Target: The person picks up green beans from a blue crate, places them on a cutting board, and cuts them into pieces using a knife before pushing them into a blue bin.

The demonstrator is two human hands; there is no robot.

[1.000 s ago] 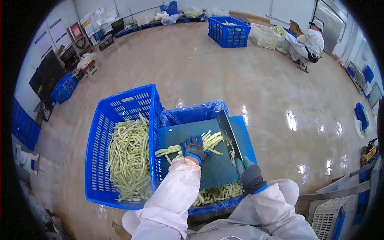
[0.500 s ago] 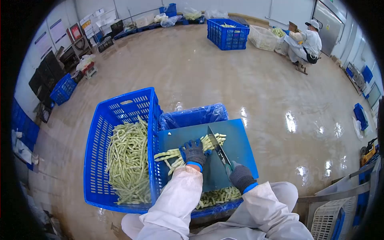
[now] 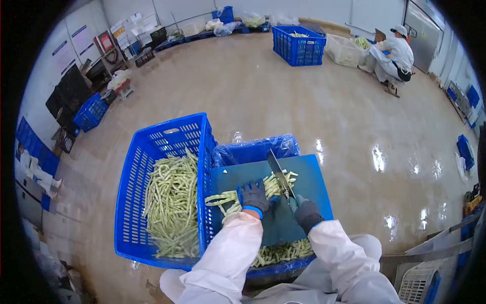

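Note:
My left hand, in a grey and blue glove, presses a bunch of long pale green beans onto the blue-green cutting board. Its fingers curl over the bunch. In my gloved right hand is the handle of a large knife. The blade lies across the beans just right of my left hand, pointing away from me. Short bean pieces sit on the far side of the blade. More cut beans fill the plastic-lined blue bin under the board, visible at its near edge.
A tall blue crate with many whole beans stands against the board's left side. Farther off on the wet floor are another blue crate, a white crate and a crouching co-worker. Another person is at far left.
The whole view has shifted slightly, so things appear farther right. My left hand still holds the beans, and the knife stays at the bunch. A person now shows at far left.

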